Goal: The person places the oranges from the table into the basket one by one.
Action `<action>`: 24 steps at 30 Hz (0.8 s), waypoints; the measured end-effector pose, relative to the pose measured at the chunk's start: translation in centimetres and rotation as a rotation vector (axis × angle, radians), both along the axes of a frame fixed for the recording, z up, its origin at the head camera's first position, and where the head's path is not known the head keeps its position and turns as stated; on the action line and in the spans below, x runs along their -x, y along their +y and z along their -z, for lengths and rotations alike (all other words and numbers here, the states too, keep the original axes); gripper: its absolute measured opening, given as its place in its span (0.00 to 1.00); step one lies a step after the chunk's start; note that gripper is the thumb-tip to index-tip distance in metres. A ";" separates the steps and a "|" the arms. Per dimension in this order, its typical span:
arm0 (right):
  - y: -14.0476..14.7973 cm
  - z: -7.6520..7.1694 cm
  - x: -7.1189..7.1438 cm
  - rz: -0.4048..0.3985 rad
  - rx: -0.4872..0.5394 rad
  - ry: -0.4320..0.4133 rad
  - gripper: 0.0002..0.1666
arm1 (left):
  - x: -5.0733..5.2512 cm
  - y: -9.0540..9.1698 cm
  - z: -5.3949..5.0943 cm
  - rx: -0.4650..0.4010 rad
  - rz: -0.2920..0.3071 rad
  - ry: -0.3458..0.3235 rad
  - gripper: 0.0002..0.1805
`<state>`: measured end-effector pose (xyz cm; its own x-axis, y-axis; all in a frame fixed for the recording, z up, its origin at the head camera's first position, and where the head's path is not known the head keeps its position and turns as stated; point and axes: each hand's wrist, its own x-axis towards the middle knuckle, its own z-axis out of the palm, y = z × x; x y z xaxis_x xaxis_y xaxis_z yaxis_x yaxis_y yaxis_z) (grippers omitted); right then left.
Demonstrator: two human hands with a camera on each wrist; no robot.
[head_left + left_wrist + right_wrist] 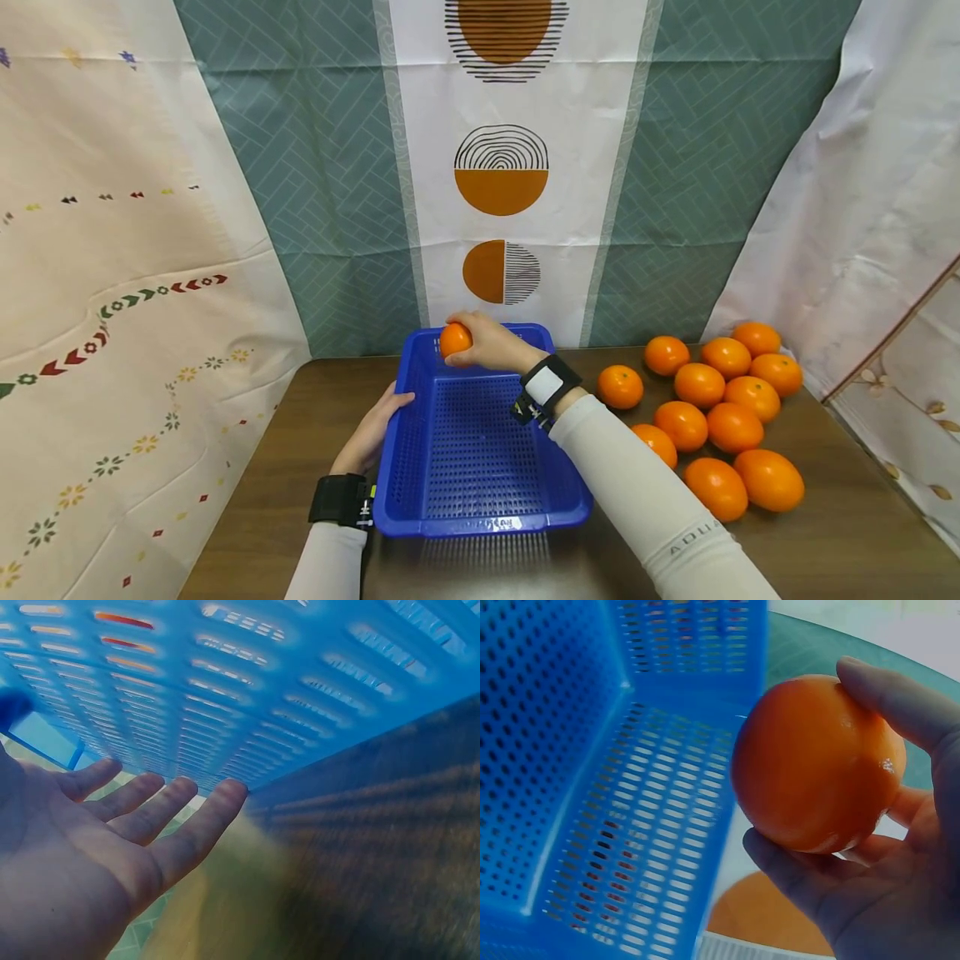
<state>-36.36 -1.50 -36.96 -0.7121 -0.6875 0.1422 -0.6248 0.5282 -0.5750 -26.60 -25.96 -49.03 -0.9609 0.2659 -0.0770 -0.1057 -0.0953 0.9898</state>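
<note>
Orange-skinned, glossy and round, one whole fruit (pixel 455 340) is hanging in the person's bare right hand (pixel 491 343) at the far edge of a blue, rectangular, slotted plastic basket (pixel 487 525), toward its far left corner. We are seeing the right fingers and thumb curling round opposite sides of the fruit, probably because such a smooth ball is needing support from both sides. We are not managing to tell whether it is touching the rim.

At the basket's left edge, the bare left hand (pixel 378 429) is lying along the outer wall, its four fingers stretching out straight and holding nothing; we are reading this as a light steadying touch.

Beneath, a dark brown, wood-look surface (pixel 277 467) is carrying the basket near its middle, with the far rim standing close to the surface's back edge. Toward the right back corner, we are seeing a loose cluster of orange, round fruits (pixel 699 385) resting, perhaps for easy reach by the right arm. Behind everything, a teal-and-white printed cloth (pixel 667 275) is hanging along the back edge.
</note>
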 end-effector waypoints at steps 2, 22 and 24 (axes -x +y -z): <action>-0.2 0.6 0.2 0.003 -0.007 -0.007 0.39 | 0.1 0.0 0.0 0.003 0.006 0.001 0.34; -2.6 5.8 2.0 0.041 -0.051 -0.100 0.40 | 0.2 0.1 0.3 -0.014 0.022 0.001 0.35; -2.9 6.0 1.9 0.027 -0.075 -0.100 0.40 | 0.0 0.0 0.2 -0.013 0.014 -0.009 0.35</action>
